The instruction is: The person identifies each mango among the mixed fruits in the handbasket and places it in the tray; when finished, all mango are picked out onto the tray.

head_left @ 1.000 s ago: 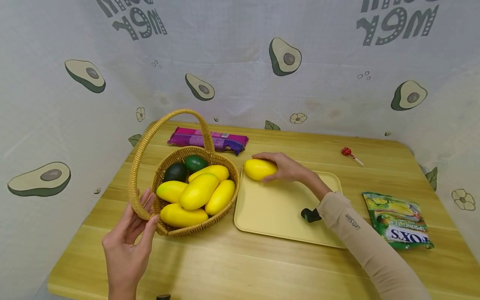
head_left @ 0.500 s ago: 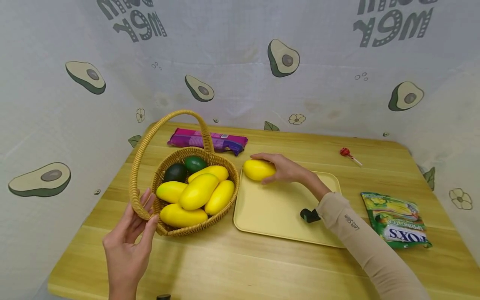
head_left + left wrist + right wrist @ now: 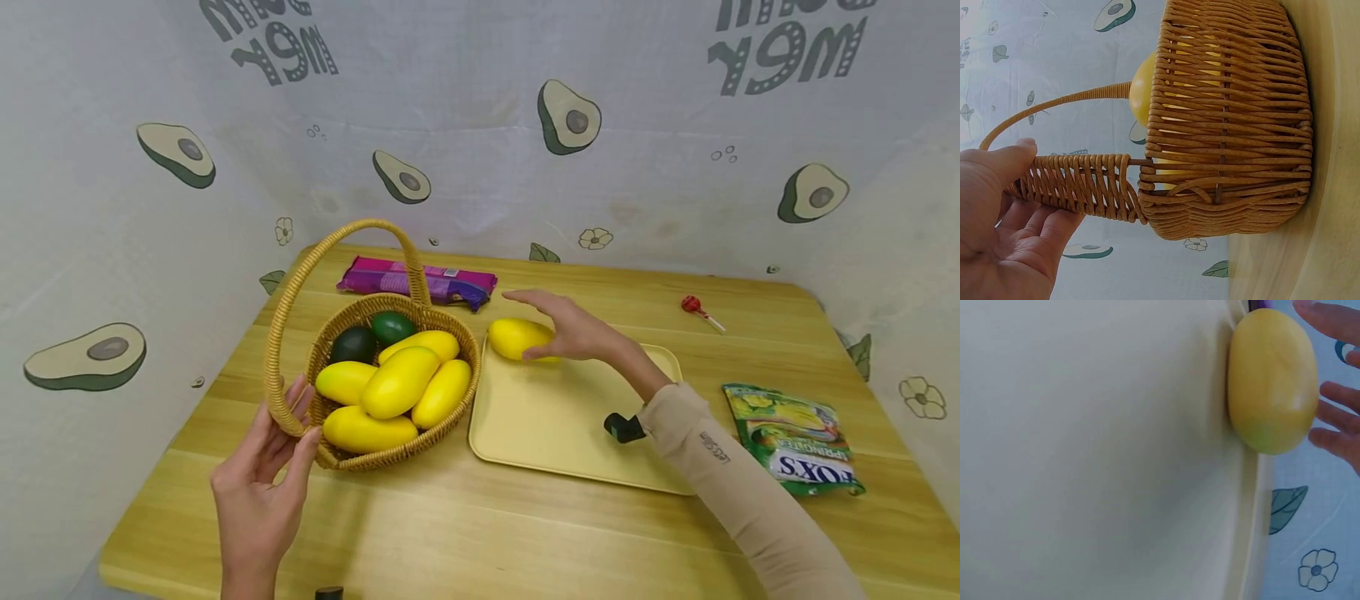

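My left hand (image 3: 258, 492) grips the near end of the handle (image 3: 276, 354) of a wicker basket (image 3: 1229, 131), thumb on one side and fingers on the other in the left wrist view. Several yellow mangoes (image 3: 401, 383) fill the basket, beside a dark avocado (image 3: 352, 344) and a greener avocado (image 3: 392, 327). One more mango (image 3: 1272, 381) lies at the far left corner of a pale yellow tray (image 3: 540, 417). Close by it, my right hand (image 3: 577, 329) is spread, its fingers lifted off the fruit.
Behind the basket lies a purple snack packet (image 3: 442, 285). A red lollipop (image 3: 697, 308) is at the back right, and a green FOX'S candy bag (image 3: 795, 437) is right of the tray. A printed curtain (image 3: 480, 100) hangs around the wooden table (image 3: 465, 533).
The right hand's fingers have spread and lifted away from the mango, which stays in the tray corner. The left hand stays on the basket handle.
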The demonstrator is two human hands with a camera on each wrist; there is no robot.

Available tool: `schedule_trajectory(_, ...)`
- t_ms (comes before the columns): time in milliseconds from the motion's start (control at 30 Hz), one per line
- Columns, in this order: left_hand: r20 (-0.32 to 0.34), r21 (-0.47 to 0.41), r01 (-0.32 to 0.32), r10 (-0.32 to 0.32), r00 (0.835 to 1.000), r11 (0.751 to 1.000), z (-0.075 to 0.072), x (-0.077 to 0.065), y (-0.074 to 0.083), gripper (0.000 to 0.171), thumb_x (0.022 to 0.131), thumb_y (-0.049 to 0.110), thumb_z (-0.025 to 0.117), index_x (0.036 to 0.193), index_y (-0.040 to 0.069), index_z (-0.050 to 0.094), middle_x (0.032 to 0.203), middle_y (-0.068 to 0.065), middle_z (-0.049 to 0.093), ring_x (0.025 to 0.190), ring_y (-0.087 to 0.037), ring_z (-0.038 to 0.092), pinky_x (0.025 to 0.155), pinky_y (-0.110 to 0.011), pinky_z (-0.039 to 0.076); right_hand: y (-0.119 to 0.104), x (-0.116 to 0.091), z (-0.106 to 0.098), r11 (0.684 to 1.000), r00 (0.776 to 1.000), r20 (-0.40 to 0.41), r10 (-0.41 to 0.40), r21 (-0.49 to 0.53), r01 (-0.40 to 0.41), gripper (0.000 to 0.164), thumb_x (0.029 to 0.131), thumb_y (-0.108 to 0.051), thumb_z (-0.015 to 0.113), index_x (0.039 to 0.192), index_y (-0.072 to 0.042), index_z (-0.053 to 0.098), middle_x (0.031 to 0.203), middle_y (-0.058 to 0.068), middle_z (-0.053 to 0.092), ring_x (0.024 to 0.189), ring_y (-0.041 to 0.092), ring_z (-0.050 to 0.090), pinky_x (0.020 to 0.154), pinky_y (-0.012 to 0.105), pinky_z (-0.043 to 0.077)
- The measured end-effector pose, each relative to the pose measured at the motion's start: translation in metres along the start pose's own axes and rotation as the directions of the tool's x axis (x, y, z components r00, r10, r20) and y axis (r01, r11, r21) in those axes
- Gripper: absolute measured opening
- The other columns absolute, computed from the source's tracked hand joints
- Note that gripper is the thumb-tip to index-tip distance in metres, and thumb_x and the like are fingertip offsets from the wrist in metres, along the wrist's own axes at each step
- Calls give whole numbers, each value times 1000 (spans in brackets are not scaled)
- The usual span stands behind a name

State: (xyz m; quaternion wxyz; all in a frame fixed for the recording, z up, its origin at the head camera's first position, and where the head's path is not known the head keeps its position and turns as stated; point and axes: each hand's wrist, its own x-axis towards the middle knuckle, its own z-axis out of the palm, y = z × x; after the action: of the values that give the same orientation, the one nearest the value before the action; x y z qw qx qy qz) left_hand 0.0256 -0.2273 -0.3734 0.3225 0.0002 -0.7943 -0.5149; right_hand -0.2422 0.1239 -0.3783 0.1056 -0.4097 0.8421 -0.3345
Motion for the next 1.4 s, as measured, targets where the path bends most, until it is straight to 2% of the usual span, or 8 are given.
schedule_trajectory(167,-3,-2,-2,2,1000,1000,-1,0,0,80,88,-28,71,157,10,56,144,-26,66,130,-16,69,96,-22,61,-24,1,-15,994,985,-148,-90,45,98,72,87,-3,91,151,0,58,153,20,60,142,41,56,119,57,51)
schedule_trajectory(300,-2,-7,-13,13,1000,1000,0,0,-1,80,88,-28,70,157,11,56,144,-27,66,130,-16,69,96,-22,61,-50,3,-29,979,968,-170,-186,50,197,51,88,-3,90,135,-1,71,132,16,74,122,34,70,109,53,59)
schedule_trajectory(400,-2,-9,-26,26,1000,1000,0,0,-2,81,88,-28,71,157,10,56,142,-28,66,130,-15,69,96,-22,61,-70,7,-39,963,965,-89,-246,87,253,45,89,-5,90,131,-4,74,126,10,77,121,26,72,112,49,57)
schedule_trajectory(500,-3,-8,-39,39,999,999,0,0,-2,82,87,-29,71,158,10,55,142,-30,66,129,-15,70,96,-22,60,-85,14,-45,934,950,43,-308,201,294,48,91,-6,88,136,-5,73,132,5,76,128,22,69,119,47,52)
schedule_trajectory(667,-7,-16,-62,62,998,998,0,-1,-2,82,87,-29,70,157,9,55,141,-31,66,129,-16,70,97,-23,60,-103,37,-44,875,879,240,-411,372,308,55,92,-4,86,143,0,66,143,7,70,138,21,62,125,43,46)
schedule_trajectory(933,-11,-29,-87,87,996,996,1,0,-4,81,87,-30,69,157,8,55,142,-29,66,130,-17,70,96,-23,60,-119,83,-23,870,780,458,-426,445,213,55,93,-3,85,143,5,64,147,20,66,139,24,62,124,38,46)
schedule_trajectory(1100,-12,-27,-92,92,996,995,1,0,-4,81,87,-30,69,158,8,54,143,-27,66,130,-17,69,96,-24,61,-121,110,-3,860,731,542,-414,497,118,55,91,10,81,143,11,62,147,24,65,141,29,61,126,42,45)
schedule_trajectory(1400,3,-25,-91,91,996,996,0,1,-5,83,88,-30,68,159,9,53,143,-30,65,131,-17,69,97,-23,60,-115,143,24,861,690,591,-418,500,94,52,93,12,77,142,14,61,149,26,62,143,30,59,126,49,44)
